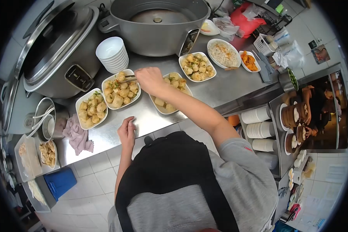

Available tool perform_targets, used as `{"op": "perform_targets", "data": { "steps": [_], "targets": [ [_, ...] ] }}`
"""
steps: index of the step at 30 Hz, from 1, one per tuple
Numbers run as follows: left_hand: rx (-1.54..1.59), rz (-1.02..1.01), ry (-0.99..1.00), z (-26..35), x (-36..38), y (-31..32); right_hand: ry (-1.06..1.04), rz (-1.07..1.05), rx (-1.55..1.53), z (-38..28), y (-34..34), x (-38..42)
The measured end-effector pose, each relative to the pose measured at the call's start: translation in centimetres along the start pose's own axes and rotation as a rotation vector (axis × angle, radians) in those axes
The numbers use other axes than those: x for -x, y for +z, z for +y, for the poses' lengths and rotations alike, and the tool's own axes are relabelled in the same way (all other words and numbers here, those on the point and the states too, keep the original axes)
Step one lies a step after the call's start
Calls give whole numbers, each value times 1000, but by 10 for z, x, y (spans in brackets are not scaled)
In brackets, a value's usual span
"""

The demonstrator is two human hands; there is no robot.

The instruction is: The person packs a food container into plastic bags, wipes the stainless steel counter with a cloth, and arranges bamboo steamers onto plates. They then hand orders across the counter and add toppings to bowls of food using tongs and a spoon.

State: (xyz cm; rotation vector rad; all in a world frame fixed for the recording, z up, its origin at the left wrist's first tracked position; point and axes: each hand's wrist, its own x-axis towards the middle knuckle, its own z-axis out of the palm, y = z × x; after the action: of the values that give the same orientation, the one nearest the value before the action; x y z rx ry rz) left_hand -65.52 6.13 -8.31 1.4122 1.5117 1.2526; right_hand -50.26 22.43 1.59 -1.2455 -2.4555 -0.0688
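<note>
My right hand [150,80] is closed round tongs [130,78], whose tips reach into a white bowl of pale food chunks with green bits [121,92]. Below that bowl, near the counter's front edge, my left hand [127,131] holds nothing, its fingers partly spread. A second filled bowl [92,109] stands to the left. Partly hidden under my right forearm is a third bowl [167,101], and a fourth [197,67] lies further right. Behind the tongs rises a stack of white bowls [112,54].
Two large cookers [62,54] [158,34] stand at the back. A pink cloth [78,133] and a metal pot [52,120] are at left. On the right are a rice dish [223,53], an orange food dish [249,61] and stacked cups [261,129]. Beyond, people handle bamboo steamers [290,115].
</note>
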Motion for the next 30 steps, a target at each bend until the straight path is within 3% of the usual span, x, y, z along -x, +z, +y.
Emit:
{"op": "perform_targets", "data": {
  "steps": [20, 23, 25, 28, 30],
  "targets": [
    [-34, 95, 78, 4, 1, -4, -205, -98, 53, -37, -19, -26],
    [-17, 86, 66, 3, 2, -4, -223, -246, 146, -35, -12, -30],
    [-14, 84, 57, 4, 2, -6, -117, -332, 50, -21, -31, -36],
    [-12, 73, 47, 4, 2, -7, 23, -300, 79, 1, -48, -45],
    [-16, 66, 48, 3, 3, -6, 5, -274, 84, 10, -35, -46]
  ]
}}
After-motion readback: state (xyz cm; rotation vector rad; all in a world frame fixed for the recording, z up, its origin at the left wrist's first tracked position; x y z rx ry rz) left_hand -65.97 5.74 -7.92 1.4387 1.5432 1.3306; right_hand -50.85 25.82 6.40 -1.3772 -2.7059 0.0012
